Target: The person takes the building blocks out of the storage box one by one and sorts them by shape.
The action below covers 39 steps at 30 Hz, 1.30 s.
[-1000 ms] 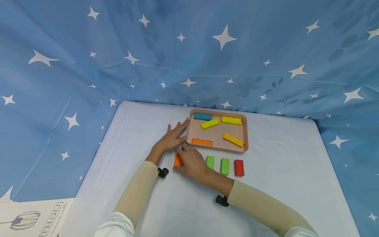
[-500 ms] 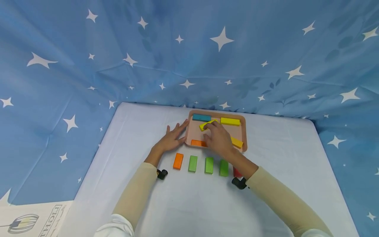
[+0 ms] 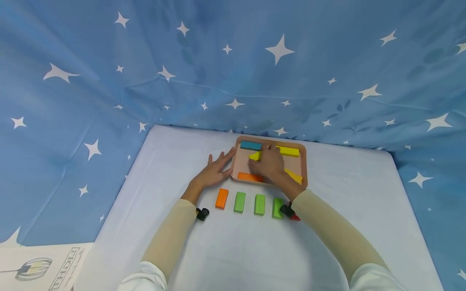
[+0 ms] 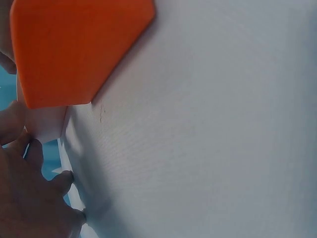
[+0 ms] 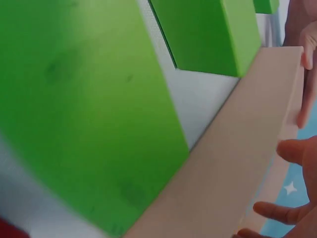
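Note:
A pinkish tray (image 3: 243, 165) lies on the white table, with several coloured blocks in it. Inside it, my right hand (image 3: 271, 162) grips a yellow block (image 3: 255, 156), thumb on the near side and fingers on the far side. The hand covers that block's right part. My left hand (image 3: 214, 171) has its fingers spread and touches the tray's left side. In the right wrist view, the right fingers (image 5: 280, 212) reach over the tray wall (image 5: 233, 129); the held block is out of sight there.
In front of the tray stand an orange block (image 3: 221, 199), three green blocks (image 3: 259, 204) in a row and a red block (image 3: 295, 218), partly hidden by the right wrist camera. A teal block (image 3: 251, 146), another yellow block (image 3: 289, 151) and an orange block (image 3: 249, 177) lie inside the tray.
My right hand has left the orange block standing at the row's left end, moved up into the tray and taken hold of a yellow block. The left hand stays at the tray's side.

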Tool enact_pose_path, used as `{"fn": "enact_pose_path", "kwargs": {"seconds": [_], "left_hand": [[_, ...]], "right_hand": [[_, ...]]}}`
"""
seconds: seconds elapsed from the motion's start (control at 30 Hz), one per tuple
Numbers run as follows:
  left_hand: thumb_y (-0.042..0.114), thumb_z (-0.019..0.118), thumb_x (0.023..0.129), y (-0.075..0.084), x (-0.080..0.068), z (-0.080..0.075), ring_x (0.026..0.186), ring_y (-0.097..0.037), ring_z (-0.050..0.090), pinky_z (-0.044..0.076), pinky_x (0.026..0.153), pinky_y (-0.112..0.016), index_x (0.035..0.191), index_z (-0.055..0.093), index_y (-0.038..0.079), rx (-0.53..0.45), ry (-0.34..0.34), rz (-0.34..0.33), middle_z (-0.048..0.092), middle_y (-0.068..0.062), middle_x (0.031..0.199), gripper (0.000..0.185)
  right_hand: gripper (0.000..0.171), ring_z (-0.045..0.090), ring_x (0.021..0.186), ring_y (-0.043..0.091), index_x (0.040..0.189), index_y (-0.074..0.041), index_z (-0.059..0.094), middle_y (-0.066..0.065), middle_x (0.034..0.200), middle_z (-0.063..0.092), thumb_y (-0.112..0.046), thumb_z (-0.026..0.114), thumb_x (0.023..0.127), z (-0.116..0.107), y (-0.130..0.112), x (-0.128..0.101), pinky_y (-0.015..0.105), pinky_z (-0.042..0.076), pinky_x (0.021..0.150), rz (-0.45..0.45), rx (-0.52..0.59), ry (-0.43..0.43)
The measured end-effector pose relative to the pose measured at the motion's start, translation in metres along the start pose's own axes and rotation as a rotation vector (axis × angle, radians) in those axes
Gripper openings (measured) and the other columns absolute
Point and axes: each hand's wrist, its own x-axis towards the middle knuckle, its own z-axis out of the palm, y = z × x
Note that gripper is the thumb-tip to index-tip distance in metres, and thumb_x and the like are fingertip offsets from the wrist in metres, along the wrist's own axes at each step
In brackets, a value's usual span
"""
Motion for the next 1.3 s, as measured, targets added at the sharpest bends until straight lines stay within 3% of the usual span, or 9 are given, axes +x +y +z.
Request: {"fn": "enact_pose_path", "kwargs": {"seconds": [0.3,0.5,0.63,0.77,0.93,1.03,1.13,1.27,1.3], "left_hand": [[0.042,0.049,0.109,0.007,0.01,0.003,0.163,-0.031,0.013,-0.011,0.128,-0.061,0.169,0.012,0.03,-0.001,-0.006,0.032,0.009,0.011,0.176,0.071],[0.041,0.049,0.109,0.007,0.012,0.006,0.163,-0.03,0.012,-0.011,0.128,-0.061,0.169,0.013,0.03,0.001,-0.017,0.03,0.008,0.012,0.176,0.071],[0.042,0.048,0.109,0.007,0.012,0.007,0.163,-0.031,0.011,-0.012,0.128,-0.061,0.169,0.011,0.03,0.001,-0.028,0.021,0.008,0.011,0.176,0.072],[0.041,0.049,0.109,0.005,0.009,0.006,0.163,-0.032,0.011,-0.012,0.128,-0.061,0.169,0.011,0.031,0.002,-0.031,0.014,0.008,0.01,0.176,0.072],[0.041,0.049,0.109,0.002,0.005,0.003,0.163,-0.031,0.011,-0.011,0.128,-0.061,0.169,0.012,0.03,0.009,-0.028,0.001,0.008,0.01,0.176,0.071],[0.042,0.047,0.11,0.001,0.003,0.002,0.163,-0.031,0.011,-0.011,0.129,-0.06,0.169,0.011,0.03,0.019,-0.034,-0.002,0.007,0.01,0.176,0.071],[0.042,0.048,0.11,0.0,0.003,0.001,0.163,-0.031,0.011,-0.012,0.129,-0.06,0.169,0.011,0.029,0.016,-0.031,0.002,0.007,0.01,0.176,0.071],[0.042,0.049,0.11,-0.001,0.002,-0.001,0.163,-0.032,0.011,-0.012,0.128,-0.06,0.17,0.011,0.028,0.019,-0.02,0.004,0.007,0.009,0.176,0.072],[0.042,0.049,0.11,-0.001,0.001,-0.002,0.163,-0.032,0.011,-0.012,0.128,-0.061,0.17,0.01,0.028,0.02,-0.02,0.006,0.008,0.008,0.176,0.073]], "right_hand": [[0.084,0.041,0.134,0.045,0.153,0.002,0.037,0.034,0.153,0.035,-0.045,0.071,0.093,0.002,0.003,0.005,0.054,0.049,0.112,0.058,-0.094,-0.003],[0.082,0.047,0.124,0.048,0.149,0.0,0.04,0.034,0.146,0.042,-0.046,0.075,0.09,0.002,0.01,0.006,0.059,0.048,0.108,0.052,-0.106,-0.002],[0.083,0.052,0.115,0.046,0.147,0.0,0.042,0.031,0.144,0.042,-0.042,0.079,0.085,0.002,0.016,0.005,0.058,0.052,0.102,0.052,-0.011,-0.002],[0.071,0.048,0.116,0.04,0.135,-0.002,0.05,0.025,0.144,0.04,-0.03,0.084,0.079,-0.007,0.018,0.0,0.052,0.056,0.095,0.057,0.15,-0.014],[0.061,0.045,0.124,0.037,0.123,-0.002,0.06,0.022,0.144,0.042,-0.015,0.089,0.071,-0.029,0.013,-0.015,0.05,0.059,0.097,0.03,0.282,0.004],[0.064,0.046,0.126,0.038,0.125,0.0,0.064,0.023,0.146,0.045,-0.016,0.092,0.069,-0.044,0.013,-0.029,0.052,0.057,0.101,-0.003,0.279,0.012],[0.067,0.047,0.129,0.037,0.125,-0.003,0.066,0.02,0.144,0.05,-0.025,0.094,0.068,-0.061,0.015,-0.046,0.052,0.047,0.113,-0.03,0.235,0.013],[0.061,0.05,0.131,0.038,0.124,-0.004,0.068,0.018,0.143,0.051,-0.026,0.094,0.073,-0.079,0.025,-0.077,0.051,0.048,0.115,-0.074,0.258,-0.02],[0.06,0.051,0.13,0.038,0.124,-0.004,0.067,0.018,0.144,0.05,-0.022,0.094,0.074,-0.083,0.029,-0.087,0.051,0.053,0.109,-0.084,0.283,-0.037]]}}
